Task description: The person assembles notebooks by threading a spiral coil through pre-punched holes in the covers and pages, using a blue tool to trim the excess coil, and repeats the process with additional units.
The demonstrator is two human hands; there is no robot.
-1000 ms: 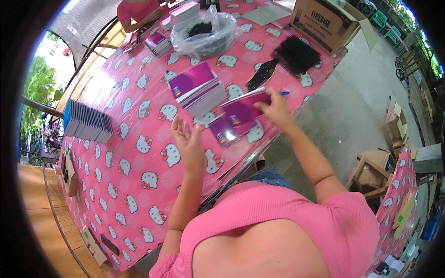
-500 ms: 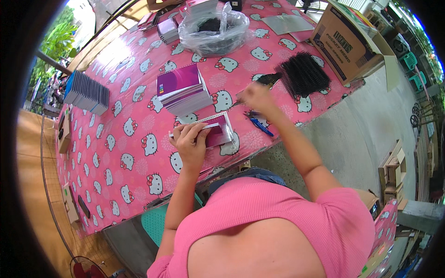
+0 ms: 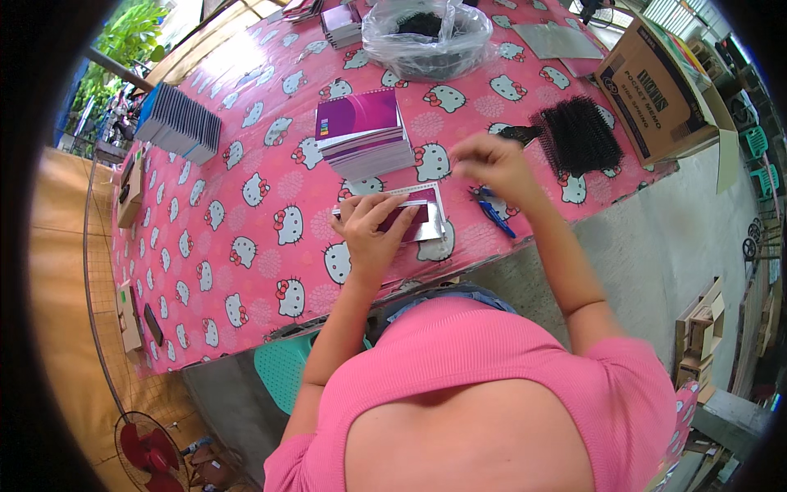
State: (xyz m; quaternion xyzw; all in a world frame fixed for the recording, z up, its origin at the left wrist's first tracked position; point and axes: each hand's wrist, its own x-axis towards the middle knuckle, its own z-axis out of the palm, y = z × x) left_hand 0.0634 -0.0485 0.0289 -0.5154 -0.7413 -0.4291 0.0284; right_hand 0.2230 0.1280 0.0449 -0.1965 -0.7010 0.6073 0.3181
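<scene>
A small purple-covered memo pad [image 3: 420, 215] with a row of punched holes along its far edge lies near the table's front edge. My left hand [image 3: 370, 227] is closed on it, fingers over the cover and its left part. My right hand [image 3: 500, 170] hovers to the right of the pad, fingers curled together and slightly blurred. Anything held in it is too small or hidden to make out. Below that hand rests a pair of blue-handled pliers [image 3: 497, 218]. Black spiral binding coils [image 3: 579, 139] lie in a pile farther right.
Behind the pad stands a stack of purple memo pads [image 3: 361, 116]. A clear plastic bag [image 3: 393, 41] holds black coils. The cardboard box [image 3: 656, 98] occupies the right corner. Dark-bound pads [image 3: 184, 127] are stacked far left. Pink patterned cloth [image 3: 270, 258] covers the table.
My right hand has drawn slightly back from the coil pile, its fingers curled. The left hand stays on the memo pad. The whole view has shifted, so the table sits farther right.
</scene>
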